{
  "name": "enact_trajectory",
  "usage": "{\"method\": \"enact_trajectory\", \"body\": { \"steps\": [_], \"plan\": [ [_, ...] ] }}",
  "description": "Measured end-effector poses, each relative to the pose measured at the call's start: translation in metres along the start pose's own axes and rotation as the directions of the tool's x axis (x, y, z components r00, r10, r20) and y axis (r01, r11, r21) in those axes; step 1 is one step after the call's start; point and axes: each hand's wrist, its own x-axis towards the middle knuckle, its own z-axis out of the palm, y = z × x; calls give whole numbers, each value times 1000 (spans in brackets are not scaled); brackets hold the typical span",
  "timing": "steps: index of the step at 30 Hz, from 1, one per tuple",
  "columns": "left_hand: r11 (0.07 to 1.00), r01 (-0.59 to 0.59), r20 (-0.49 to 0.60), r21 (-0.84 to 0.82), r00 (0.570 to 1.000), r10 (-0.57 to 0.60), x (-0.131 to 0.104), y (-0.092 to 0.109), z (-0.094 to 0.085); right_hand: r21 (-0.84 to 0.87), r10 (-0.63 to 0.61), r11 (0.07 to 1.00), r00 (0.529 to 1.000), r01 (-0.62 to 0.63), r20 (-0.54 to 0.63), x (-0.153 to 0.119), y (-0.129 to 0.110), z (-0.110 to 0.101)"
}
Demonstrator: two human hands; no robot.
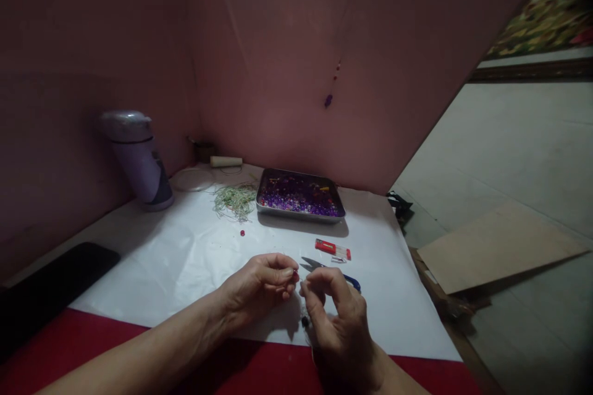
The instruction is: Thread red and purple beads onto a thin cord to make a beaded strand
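Observation:
My left hand [262, 287] pinches a small red bead [295, 274] between thumb and forefinger, above the white sheet [185, 271]. Just to its right, my right hand [336, 315] has thumb and forefinger pressed together; what they hold is too small to make out. A thin strand with a small black piece [304, 321] hangs beside the right hand. Scissors with dark blue handles [354, 284] lie partly behind the right hand, blades pointing left. Another red bead [242, 232] rests on the sheet. Beyond it stands a metal tray [301, 217] of purple beads.
A red packet [327, 247] lies behind the scissors. Tangled green thread [235, 200] sits left of the tray. A lilac flask [139, 166] stands at the back left, a black object [65, 278] lies at the left edge, and a beaded string [328, 100] hangs by the pink wall.

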Motion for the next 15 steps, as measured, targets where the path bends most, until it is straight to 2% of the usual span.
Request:
{"method": "enact_trajectory", "body": {
  "steps": [10,15],
  "plan": [
    [1000,-5,-9,4,1000,5,0,1,-2,13,17,1000,1000,-17,-1,-3,2,1],
    [1000,-7,-12,9,1000,7,-1,2,1,4,-23,1000,1000,23,-9,-2,2,0]
  ]
}}
